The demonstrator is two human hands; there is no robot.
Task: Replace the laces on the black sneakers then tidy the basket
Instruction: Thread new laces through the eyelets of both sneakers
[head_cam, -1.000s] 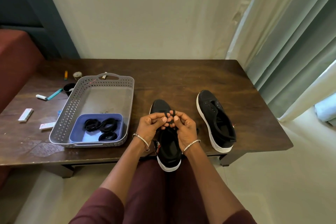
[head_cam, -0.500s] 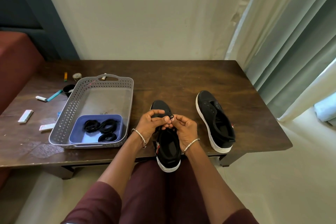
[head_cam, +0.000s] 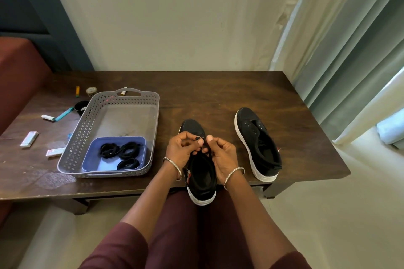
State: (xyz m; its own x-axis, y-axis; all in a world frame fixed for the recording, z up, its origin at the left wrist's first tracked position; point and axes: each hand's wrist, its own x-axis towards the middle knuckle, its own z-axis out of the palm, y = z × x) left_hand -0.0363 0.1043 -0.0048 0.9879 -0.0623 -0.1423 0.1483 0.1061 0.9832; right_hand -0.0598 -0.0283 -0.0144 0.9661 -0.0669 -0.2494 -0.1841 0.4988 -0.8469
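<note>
The left hand [head_cam: 183, 150] and the right hand [head_cam: 223, 155] were close together, almost touching. The curled fingers of both pinched a thin black shoe lace [head_cam: 209, 152] between them. They held it just over the front holes of the near black cloth sneaker with a white sole [head_cam: 202, 174]. It lay on the dark brown wooden table [head_cam: 218, 94] with its toe pointing away and its heel sticking out over the near edge. The other black cloth sneaker with a white sole [head_cam: 258, 144] lay just to the right, and its holes looked bare. On the left stood the grey plastic basket with little holes in its walls [head_cam: 87, 129]. At its near end sat a small blue plastic box [head_cam: 88, 159] with three rolled-up black laces [head_cam: 129, 149] inside. I think the lacing had only just begun. The lace could miss a hole or slip back out, because black on black is hard to see. The near sneaker could also tip off the edge if the hands pulled too hard, since its heel had no table under it.
</note>
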